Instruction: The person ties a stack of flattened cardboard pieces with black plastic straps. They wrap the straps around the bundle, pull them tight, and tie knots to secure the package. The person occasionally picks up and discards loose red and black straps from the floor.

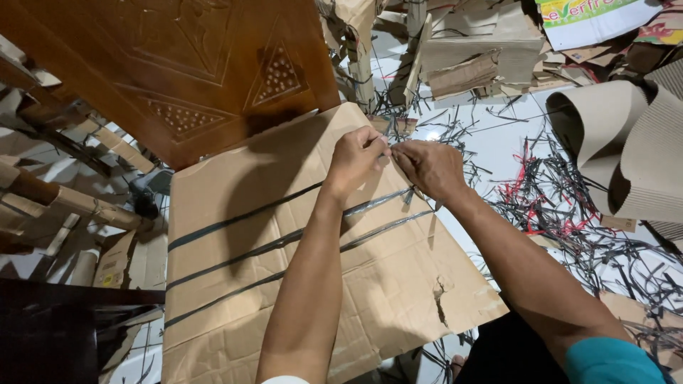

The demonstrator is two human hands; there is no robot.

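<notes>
A large flattened brown cardboard sheet [299, 284] lies in front of me, crossed by three dark plastic straps [242, 217]. My left hand [356, 160] and my right hand [430, 167] meet at the sheet's far right edge, fingers pinched together on the ends of the straps. What sits between the fingertips is too small to tell. The cardboard has a tear [442, 295] near its right side.
A carved wooden door [178, 71] stands beyond the sheet at the upper left. Cut black and red straps [569, 206] litter the white floor to the right. Rolled corrugated card [626, 142] lies at the right, and stacked cardboard [484, 50] fills the back.
</notes>
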